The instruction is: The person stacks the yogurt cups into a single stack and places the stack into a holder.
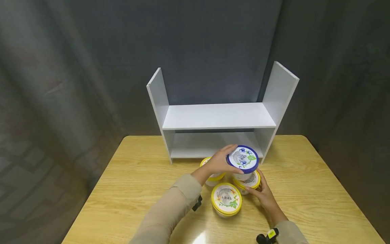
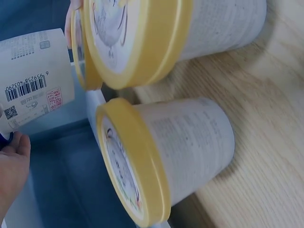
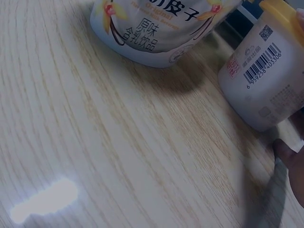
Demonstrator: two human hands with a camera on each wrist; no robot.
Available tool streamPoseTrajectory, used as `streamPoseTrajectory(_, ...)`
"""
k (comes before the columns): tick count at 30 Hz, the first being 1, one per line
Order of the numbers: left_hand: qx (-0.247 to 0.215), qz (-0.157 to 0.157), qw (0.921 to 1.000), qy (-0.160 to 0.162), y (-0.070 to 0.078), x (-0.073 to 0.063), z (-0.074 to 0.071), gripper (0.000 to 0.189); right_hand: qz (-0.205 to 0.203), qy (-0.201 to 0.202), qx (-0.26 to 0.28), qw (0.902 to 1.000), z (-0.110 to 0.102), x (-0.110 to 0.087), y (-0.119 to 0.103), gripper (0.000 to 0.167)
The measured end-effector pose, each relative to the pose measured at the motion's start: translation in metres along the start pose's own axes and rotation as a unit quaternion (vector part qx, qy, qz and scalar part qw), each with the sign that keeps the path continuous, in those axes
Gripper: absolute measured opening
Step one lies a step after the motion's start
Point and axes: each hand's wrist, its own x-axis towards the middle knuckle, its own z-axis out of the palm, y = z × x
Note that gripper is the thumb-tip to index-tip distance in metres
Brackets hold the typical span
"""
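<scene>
Fingers of the left hand (image 1: 220, 163) grip a blue-lidded tub (image 1: 243, 158) above a yellow-lidded tub (image 1: 254, 180) clasped by the right hand (image 1: 265, 196), short of the bench's back edge (image 1: 140, 136).

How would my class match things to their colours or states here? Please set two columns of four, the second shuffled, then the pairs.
Things:
1. Left hand
2. Right hand
3. Shelf unit
4. Backdrop

Colours or states:
A. Gripping a yellow-lidded tub
B. Dark grey
C. Holding the blue-lidded tub
D. White

Pairs: 1-C; 2-A; 3-D; 4-B
</scene>
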Motion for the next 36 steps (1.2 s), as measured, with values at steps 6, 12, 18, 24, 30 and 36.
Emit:
streamPoseTrajectory(6,0.007,0.004,0.9999,-0.012,0.002,0.004,0.01,0.099,0.019,0.001,-0.013,0.9997,-0.001,-0.001,0.001,0.087)
streamPoseTrajectory(12,0.012,0.007,0.9996,-0.025,0.006,0.006,0.015,0.099,0.025,0.0,-0.017,0.9996,-0.004,-0.001,0.003,0.09)
streamPoseTrajectory(18,0.03,0.007,0.999,-0.032,0.008,0.008,0.02,0.1,0.012,0.0,-0.02,0.9997,-0.004,0.0,0.005,0.087)
streamPoseTrajectory(24,0.024,0.01,0.9991,-0.033,0.009,0.008,0.023,0.099,0.016,0.001,-0.008,0.9998,-0.002,0.0,0.003,0.078)
streamPoseTrajectory(30,0.014,0.006,0.9992,-0.036,0.009,0.008,0.023,0.099,0.007,0.008,-0.009,0.9999,-0.001,0.001,0.003,0.075)
streamPoseTrajectory(36,0.004,-0.009,0.9987,-0.051,0.009,0.009,0.022,0.1,0.014,0.0,-0.003,0.9999,0.0,0.002,0.002,0.078)
